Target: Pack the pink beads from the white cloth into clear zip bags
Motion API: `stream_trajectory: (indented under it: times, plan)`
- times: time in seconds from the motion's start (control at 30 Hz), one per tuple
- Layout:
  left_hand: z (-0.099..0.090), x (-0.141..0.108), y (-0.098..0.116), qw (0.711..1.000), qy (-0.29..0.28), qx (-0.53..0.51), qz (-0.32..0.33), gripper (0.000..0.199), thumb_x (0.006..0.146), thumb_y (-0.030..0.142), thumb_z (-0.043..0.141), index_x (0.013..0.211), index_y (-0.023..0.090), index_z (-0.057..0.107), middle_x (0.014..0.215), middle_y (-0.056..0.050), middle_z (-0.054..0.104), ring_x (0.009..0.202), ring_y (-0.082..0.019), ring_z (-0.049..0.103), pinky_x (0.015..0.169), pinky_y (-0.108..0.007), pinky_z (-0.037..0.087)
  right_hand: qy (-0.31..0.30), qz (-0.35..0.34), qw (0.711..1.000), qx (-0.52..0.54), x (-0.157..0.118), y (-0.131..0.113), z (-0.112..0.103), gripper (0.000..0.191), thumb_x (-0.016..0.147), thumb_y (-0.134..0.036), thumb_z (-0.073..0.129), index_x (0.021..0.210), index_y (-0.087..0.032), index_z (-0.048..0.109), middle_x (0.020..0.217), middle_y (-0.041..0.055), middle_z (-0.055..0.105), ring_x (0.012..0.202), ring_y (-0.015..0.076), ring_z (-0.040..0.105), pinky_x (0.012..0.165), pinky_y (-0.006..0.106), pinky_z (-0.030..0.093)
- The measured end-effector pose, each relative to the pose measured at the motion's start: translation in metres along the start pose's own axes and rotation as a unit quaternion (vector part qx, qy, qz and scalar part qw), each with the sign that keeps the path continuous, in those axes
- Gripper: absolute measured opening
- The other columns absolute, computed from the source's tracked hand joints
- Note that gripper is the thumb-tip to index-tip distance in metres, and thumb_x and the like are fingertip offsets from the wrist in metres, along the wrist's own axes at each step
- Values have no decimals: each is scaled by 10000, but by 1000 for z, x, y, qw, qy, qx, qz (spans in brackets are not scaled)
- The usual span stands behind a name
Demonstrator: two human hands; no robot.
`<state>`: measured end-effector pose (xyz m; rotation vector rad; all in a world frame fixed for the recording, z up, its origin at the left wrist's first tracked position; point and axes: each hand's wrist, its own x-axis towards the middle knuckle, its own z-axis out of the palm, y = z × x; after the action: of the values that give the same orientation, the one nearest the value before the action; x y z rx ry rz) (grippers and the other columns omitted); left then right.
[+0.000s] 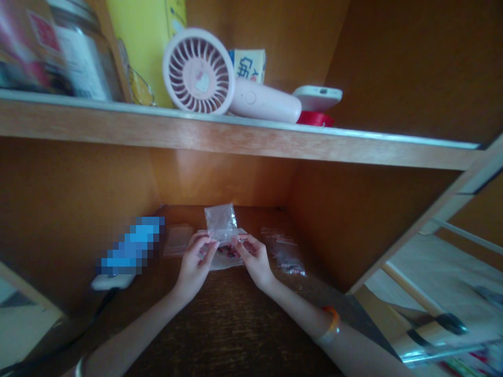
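Between both hands a small clear plastic bag (220,219) is held up by its lower edge. My left hand (198,257) pinches its left corner, thumb against fingers. On the other side my right hand (253,256) pinches the right corner the same way. Behind and below the held bag lies a larger clear bag (226,263) with small dark reddish pieces in it, partly covered by the hands. To the left rests a stack of flat clear bags (177,240). Several small bags (287,254), some with dark contents, lie to the right.
A pixelated blue screen (133,246) leans at the left on a white base (113,281) with a black cable. Overhead runs a shelf edge (243,137), carrying a pink handheld fan (198,73), a glass jar (84,57) and a white device (319,97). Wooden cabinet walls enclose both sides.
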<state>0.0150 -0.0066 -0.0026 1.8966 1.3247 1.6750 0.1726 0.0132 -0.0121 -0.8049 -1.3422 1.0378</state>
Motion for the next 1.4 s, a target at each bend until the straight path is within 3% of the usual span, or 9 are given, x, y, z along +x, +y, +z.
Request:
stream_trajectory:
  times: [0.33, 0.73, 1.17, 1.4]
  plan:
    - [3, -1, 1, 999, -45, -9, -11, 146, 829, 321, 555, 822, 191, 622, 918, -46, 593, 883, -173, 582, 691, -259, 486, -6, -3, 1000, -16, 0, 1, 0, 208, 803, -388, 604, 794, -181, 614, 676, 4, 593, 587, 120, 552, 560, 234, 451]
    - [-1, 0, 7, 998, -53, 20, 36, 148, 851, 269, 513, 778, 188, 613, 900, -53, 580, 888, -179, 564, 754, -294, 488, -32, -7, 997, -63, -2, -3, 0, 146, 769, -338, 639, 776, -192, 653, 746, 23, 648, 659, 139, 574, 639, 276, 466]
    - [1, -1, 5, 997, -69, 15, 25, 130, 846, 270, 529, 799, 190, 620, 861, -37, 586, 834, -163, 588, 744, -284, 499, -60, -24, 994, -83, -3, -8, 1, 117, 787, -314, 620, 774, -203, 651, 727, 5, 626, 665, 137, 567, 626, 268, 448]
    - [1, -1, 6, 998, -52, 28, 33, 129, 847, 257, 521, 778, 192, 609, 894, -46, 580, 870, -174, 574, 786, -312, 494, -26, -16, 996, -85, -4, -8, 2, 158, 788, -351, 614, 792, -196, 650, 744, 23, 642, 646, 144, 574, 622, 277, 469]
